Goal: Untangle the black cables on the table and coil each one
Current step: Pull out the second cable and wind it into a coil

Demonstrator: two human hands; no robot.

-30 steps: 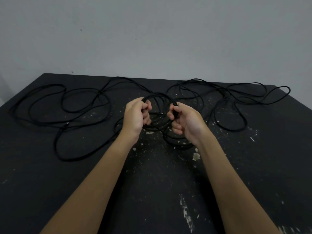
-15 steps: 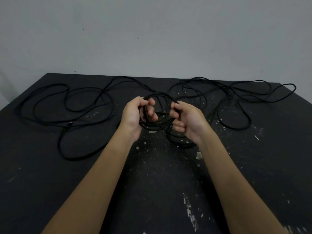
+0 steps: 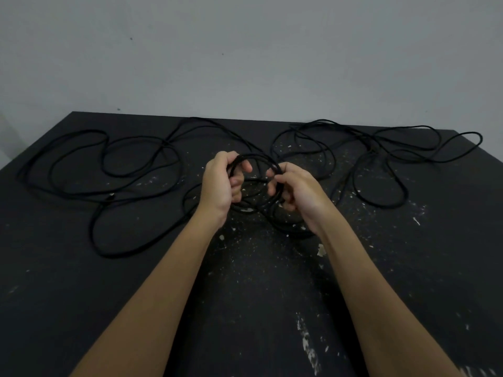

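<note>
A small round coil of black cable (image 3: 260, 159) is held upright above the middle of the black table (image 3: 68, 281). My left hand (image 3: 221, 183) grips the coil's left side with curled fingers. My right hand (image 3: 295, 190) grips its right side. More turns of the same cable lie on the table under my hands. Loose black cable (image 3: 109, 170) sprawls in wide loops across the left half of the table, with a small plug end (image 3: 111, 196) among them. Another spread of loose cable (image 3: 381, 159) covers the right half.
The table top is speckled with white paint flecks (image 3: 307, 346). A plain grey wall (image 3: 245, 63) rises right behind the far edge. The cable loops reach close to the far and side edges.
Both hands have kept hold of the coil and shifted their fingers round it. The left thumb has moved up over the top of the coil.
</note>
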